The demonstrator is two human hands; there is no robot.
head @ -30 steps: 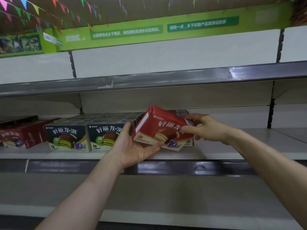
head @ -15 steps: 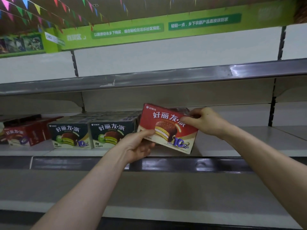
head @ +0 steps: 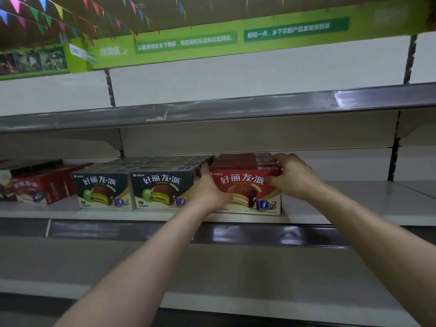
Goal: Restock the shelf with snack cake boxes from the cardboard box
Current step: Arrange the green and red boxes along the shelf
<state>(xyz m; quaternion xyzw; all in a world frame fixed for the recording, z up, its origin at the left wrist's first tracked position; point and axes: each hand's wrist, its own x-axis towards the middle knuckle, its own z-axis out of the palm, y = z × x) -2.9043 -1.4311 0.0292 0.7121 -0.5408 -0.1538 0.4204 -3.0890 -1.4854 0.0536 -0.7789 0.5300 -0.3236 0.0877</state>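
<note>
A red snack cake box (head: 245, 192) stands upright on the middle shelf (head: 354, 208), at the front of a row of red boxes. My left hand (head: 207, 190) holds its left side, fingers wedged between it and the dark green box (head: 162, 190) beside it. My right hand (head: 292, 175) grips its upper right corner, fingers curled over the top. Another dark green box (head: 103, 191) stands further left. The cardboard box is out of view.
Loose red boxes (head: 40, 187) lie tilted at the far left of the same shelf. A bare shelf (head: 236, 109) hangs above and a wider one (head: 212, 274) juts out below. The middle shelf is bare to the right of the red row.
The red box went from tilted in the air to upright, then down onto the shelf at the front of the red row. Both hands followed it forward.
</note>
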